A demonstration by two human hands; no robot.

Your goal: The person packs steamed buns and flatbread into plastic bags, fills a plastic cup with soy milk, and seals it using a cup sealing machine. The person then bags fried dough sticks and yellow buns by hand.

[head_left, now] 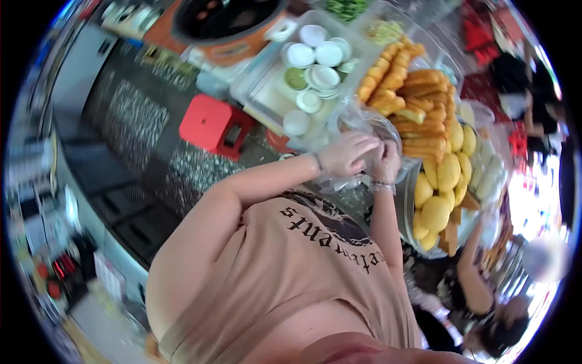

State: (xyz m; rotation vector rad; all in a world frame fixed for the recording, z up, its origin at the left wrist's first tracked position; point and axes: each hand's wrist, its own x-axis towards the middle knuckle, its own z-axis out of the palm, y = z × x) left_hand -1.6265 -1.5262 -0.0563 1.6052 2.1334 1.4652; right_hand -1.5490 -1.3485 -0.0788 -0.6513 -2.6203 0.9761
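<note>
My left hand [348, 153] and my right hand [388, 161] meet in front of my chest, both in thin clear plastic gloves. Their fingers are bent and pinched together on a clear plastic bag [339, 182], whose film hangs below them. What the bag holds, if anything, I cannot make out. Just beyond my hands is a stack of golden fried dough sticks [421, 130]. Yellow oval buns or fruits [447, 173], of a kind I cannot tell, are heaped on a round metal tray [407, 212] to the right.
A plastic tub [267, 97] with several small white lidded cups [324, 76] stands ahead. Behind it is a large orange-brown pot [233, 51]. A red stool [212, 124] is on the floor at left. Another person's arm [473, 267] reaches in at the right.
</note>
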